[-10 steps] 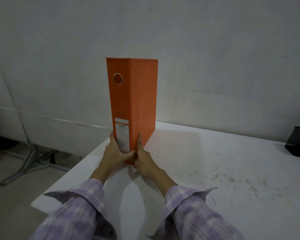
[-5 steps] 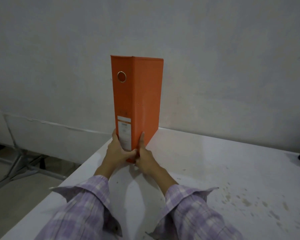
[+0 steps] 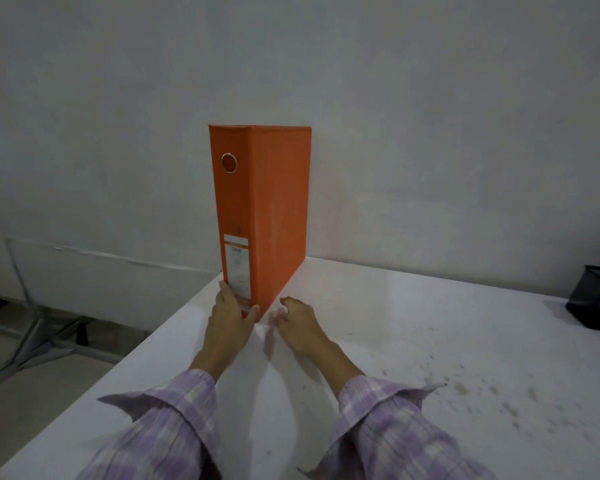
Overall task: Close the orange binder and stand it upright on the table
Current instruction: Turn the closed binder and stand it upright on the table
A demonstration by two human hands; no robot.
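right grip (image 3: 297, 318) has let go, fingers curled; left grip (image 3: 231, 315) still clasps upright orange binder (image 3: 274, 209).

Bare table (image 3: 413, 341) R of orange binder (image 3: 278, 216); black mesh basket (image 3: 596, 299) far R edge.

- Left hand (image 3: 230, 318): arm extended forward, fingers (image 3: 225, 289) upright, thumb spread right, clasping.
- Right hand (image 3: 298, 322): arm extended, fingers loosely curled, holding nothing.
- Both forearms bare below plaid cuffs.
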